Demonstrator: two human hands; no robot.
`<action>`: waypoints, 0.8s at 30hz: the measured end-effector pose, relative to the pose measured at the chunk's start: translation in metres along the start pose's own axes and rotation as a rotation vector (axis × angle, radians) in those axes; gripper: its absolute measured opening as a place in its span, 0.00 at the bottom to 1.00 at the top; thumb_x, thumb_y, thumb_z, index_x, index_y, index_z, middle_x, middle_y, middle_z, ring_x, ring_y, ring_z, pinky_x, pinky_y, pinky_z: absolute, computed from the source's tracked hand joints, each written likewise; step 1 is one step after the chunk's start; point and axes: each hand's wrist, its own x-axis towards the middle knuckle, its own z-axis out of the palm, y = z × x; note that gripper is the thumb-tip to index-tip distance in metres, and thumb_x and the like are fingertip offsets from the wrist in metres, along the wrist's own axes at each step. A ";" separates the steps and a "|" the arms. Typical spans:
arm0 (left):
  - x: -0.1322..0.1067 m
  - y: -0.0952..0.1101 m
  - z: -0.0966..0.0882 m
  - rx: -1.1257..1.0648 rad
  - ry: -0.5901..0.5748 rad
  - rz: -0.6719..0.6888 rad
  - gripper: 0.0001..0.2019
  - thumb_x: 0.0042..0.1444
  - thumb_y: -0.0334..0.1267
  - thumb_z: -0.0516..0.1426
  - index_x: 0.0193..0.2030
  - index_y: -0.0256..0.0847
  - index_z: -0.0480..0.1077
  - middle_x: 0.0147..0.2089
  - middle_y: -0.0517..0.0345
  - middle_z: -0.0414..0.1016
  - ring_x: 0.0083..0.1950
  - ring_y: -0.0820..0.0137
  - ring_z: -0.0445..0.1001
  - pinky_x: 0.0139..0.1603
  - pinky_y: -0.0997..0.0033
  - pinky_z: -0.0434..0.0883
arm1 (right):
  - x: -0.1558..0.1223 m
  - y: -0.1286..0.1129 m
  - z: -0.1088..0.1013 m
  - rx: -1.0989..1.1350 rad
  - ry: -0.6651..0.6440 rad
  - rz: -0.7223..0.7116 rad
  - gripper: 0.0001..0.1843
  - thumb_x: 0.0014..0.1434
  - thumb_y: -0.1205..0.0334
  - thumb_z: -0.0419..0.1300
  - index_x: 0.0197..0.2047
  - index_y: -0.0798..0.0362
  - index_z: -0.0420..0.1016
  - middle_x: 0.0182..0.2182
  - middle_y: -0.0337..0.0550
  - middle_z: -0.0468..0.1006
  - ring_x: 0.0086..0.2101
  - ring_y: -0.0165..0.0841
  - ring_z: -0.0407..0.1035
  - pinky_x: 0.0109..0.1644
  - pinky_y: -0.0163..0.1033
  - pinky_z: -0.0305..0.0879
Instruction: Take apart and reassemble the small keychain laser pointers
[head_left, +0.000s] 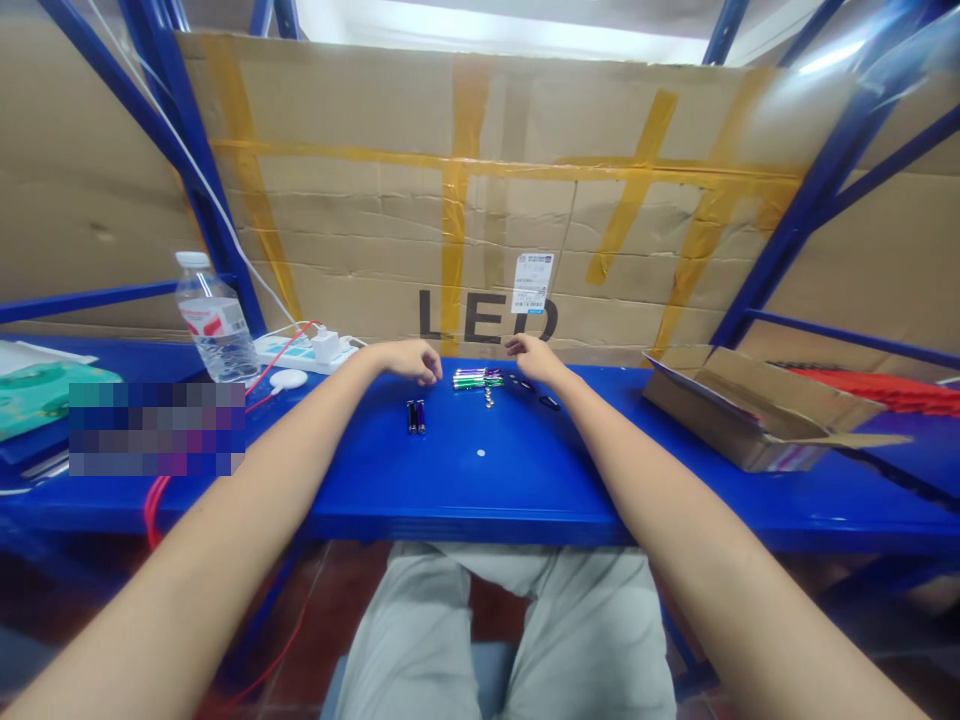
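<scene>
Both my arms reach forward over a blue table (480, 490). My left hand (409, 358) rests with its fingers curled, just left of a small pile of coloured metal tubes (477, 377); whether it holds anything is hidden. My right hand (534, 357) lies right of that pile, fingers bent down toward several small dark parts (547, 402). Two dark tubes (416, 416) lie side by side in front of my left hand. A few small round silver pieces (489, 398) lie near the pile, and one (481, 453) lies alone nearer to me.
A clear water bottle (216, 322) stands at the left, beside a white power strip (304, 350) with a red cable. An open cardboard box (742, 405) sits at the right. A taped cardboard wall (480, 200) marked LED closes the back. Blue rack posts (187, 150) stand at both sides.
</scene>
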 end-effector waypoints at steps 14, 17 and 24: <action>-0.019 0.001 0.006 0.019 -0.103 -0.002 0.13 0.43 0.39 0.61 0.36 0.40 0.80 0.34 0.57 0.81 0.37 0.69 0.75 0.39 0.75 0.66 | -0.075 -0.113 0.044 -0.083 -0.321 -0.748 0.11 0.60 0.69 0.58 0.41 0.55 0.83 0.39 0.45 0.83 0.40 0.35 0.74 0.49 0.38 0.64; -0.015 -0.001 0.008 0.038 -0.091 0.007 0.11 0.42 0.39 0.62 0.34 0.40 0.80 0.33 0.59 0.81 0.36 0.69 0.74 0.38 0.76 0.66 | -0.079 -0.112 0.051 -0.119 -0.375 -0.814 0.10 0.61 0.68 0.60 0.41 0.54 0.83 0.40 0.46 0.83 0.42 0.36 0.74 0.52 0.41 0.64; -0.007 0.000 0.019 0.071 0.059 -0.003 0.10 0.44 0.34 0.58 0.34 0.38 0.79 0.32 0.57 0.80 0.33 0.70 0.73 0.33 0.74 0.64 | -0.081 -0.107 0.055 -0.178 -0.348 -0.831 0.10 0.63 0.63 0.61 0.44 0.54 0.82 0.41 0.49 0.81 0.45 0.39 0.71 0.52 0.44 0.65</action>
